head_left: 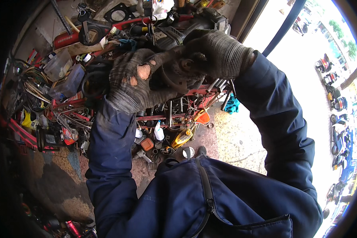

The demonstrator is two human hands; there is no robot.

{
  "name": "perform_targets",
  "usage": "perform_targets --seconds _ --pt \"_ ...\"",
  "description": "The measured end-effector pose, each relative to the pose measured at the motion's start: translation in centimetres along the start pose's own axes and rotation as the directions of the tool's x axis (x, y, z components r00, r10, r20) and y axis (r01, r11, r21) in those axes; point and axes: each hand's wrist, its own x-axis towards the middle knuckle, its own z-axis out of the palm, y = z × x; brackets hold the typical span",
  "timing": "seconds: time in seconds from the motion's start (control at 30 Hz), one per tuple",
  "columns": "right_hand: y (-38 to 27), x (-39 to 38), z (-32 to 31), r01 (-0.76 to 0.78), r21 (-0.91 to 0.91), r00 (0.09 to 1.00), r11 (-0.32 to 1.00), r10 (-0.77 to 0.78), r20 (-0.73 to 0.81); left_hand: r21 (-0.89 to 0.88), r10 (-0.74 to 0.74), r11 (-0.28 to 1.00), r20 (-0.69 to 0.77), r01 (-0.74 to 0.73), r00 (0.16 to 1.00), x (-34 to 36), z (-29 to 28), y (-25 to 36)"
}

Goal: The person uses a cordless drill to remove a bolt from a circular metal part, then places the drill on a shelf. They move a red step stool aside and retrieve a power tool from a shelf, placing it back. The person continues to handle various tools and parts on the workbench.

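Note:
My left hand (133, 81), in a dirty grey knit glove with holes showing skin, grips the left side of a dark, grimy curved part (172, 79) at the upper middle. My right hand (220, 53), in a similar glove, is closed on the part's upper right, its fingertips largely hidden. The part's full shape is hard to make out. It is held up over a red tool rack (154, 118) crowded with sockets and metal tools. A dark ring-shaped item (92, 83) lies just left of my left hand.
Clear plastic boxes (67, 83), coiled cables (35, 87) and loose parts crowd the left. A yellow bottle (181, 137), an orange container (202, 117) and a teal rag (232, 104) sit lower. A doorway at right opens on a bright pavement with parked scooters (338, 104).

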Motion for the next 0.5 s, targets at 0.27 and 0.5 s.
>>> perform_targets --seconds 0.27,0.5 --pt "0.14 0.19 -0.34 -0.049 -0.057 0.995 0.997 0.054 0.088 -0.084 -0.053 0.995 -0.057 0.048 0.997 -0.32 0.83 -0.16" --pt "0.74 -0.29 0.47 -0.079 0.023 0.997 0.997 0.079 -0.005 0.006 -0.089 0.996 0.008 0.089 0.996 -0.2 0.56 0.04"
